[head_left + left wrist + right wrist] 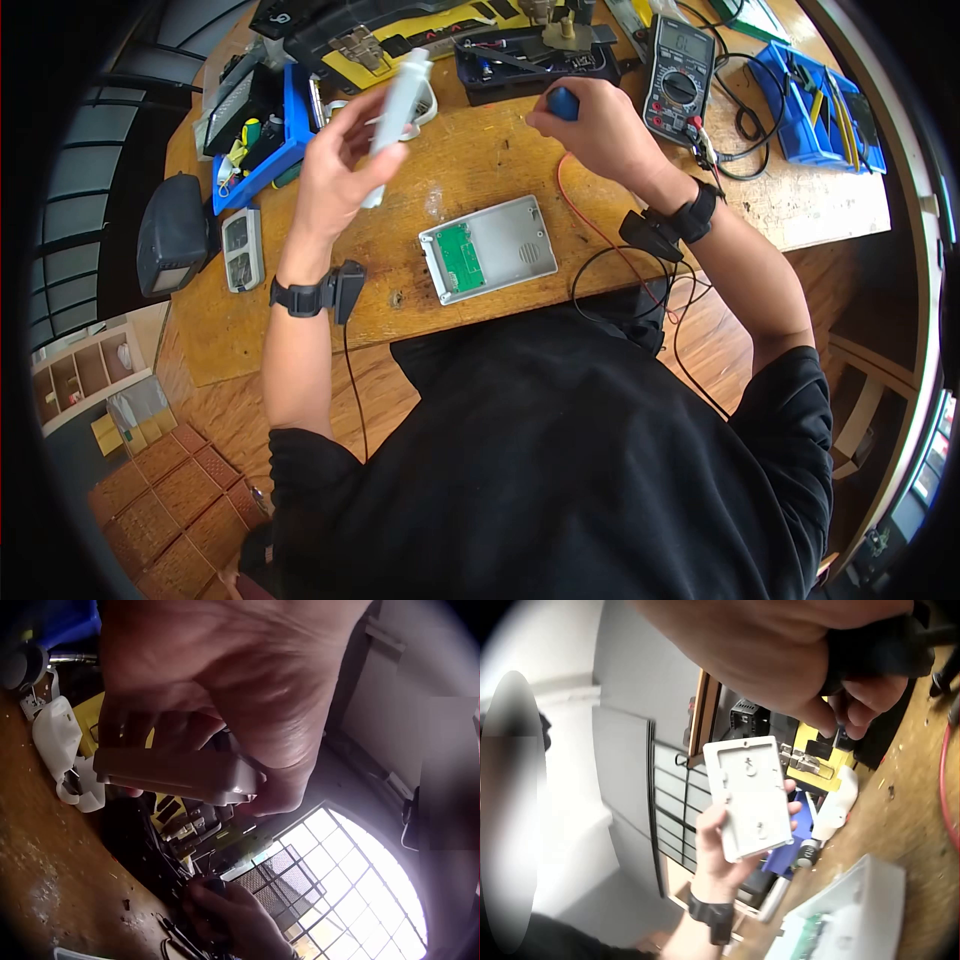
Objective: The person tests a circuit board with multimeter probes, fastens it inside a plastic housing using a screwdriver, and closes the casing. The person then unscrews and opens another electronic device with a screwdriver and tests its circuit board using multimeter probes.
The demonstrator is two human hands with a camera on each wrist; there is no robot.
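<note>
My left hand [335,175] holds up a white plastic cover [400,100] by its edges, seen nearly edge-on in the head view. In the right wrist view, the broad side of the cover [750,802] shows keyhole slots, with fingers and thumb at its two long edges. My right hand [605,130] grips a screwdriver by its handle [563,103], blue at the end and dark in the right wrist view. Below and between the hands, a light grey housing [510,235] lies open side up on the wooden table, a green circuit board [458,257] inside its left part.
A multimeter [680,85] with leads and a blue bin [820,105] of tools stand at right. Toward the back are a dark parts tray [535,70] and a yellow-black toolbox [355,60]. Another blue bin [297,105] and a grey device [241,250] sit at left.
</note>
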